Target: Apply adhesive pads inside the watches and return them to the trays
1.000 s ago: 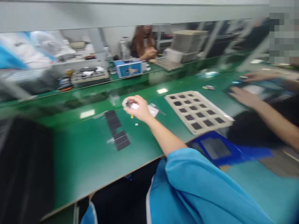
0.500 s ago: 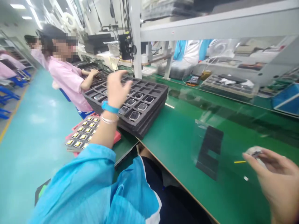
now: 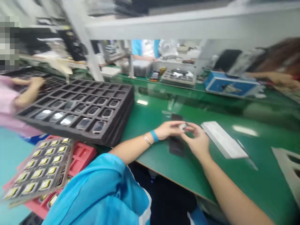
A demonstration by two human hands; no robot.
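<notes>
My left hand point(image 3: 165, 129), with a blue wristband, and my right hand point(image 3: 199, 142) meet over the green table. Between their fingertips is a small pale and dark piece point(image 3: 183, 126), perhaps a watch case; blur and fingers hide much of it. Beneath the hands lies a black flat sheet point(image 3: 176, 147), partly covered by them. To the left, a stack of black foam trays point(image 3: 125, 123) carries square smartwatch bodies point(image 3: 99, 126) in its nearer compartments. A long white box point(image 3: 222, 139) lies right of my right hand.
Lower left, a tray of yellow-topped watch parts point(image 3: 44, 161) rests over red trays point(image 3: 83, 156). A co-worker's arm point(image 3: 29, 92) reaches over trays at far left. At the back stand a shelf post point(image 3: 90, 56) and blue box point(image 3: 231, 84). Another person's hand point(image 3: 281, 79) is at far right.
The view has swung right. My left hand has come from above the foam tray to my right hand, and both now touch the small piece that the right hand held.
</notes>
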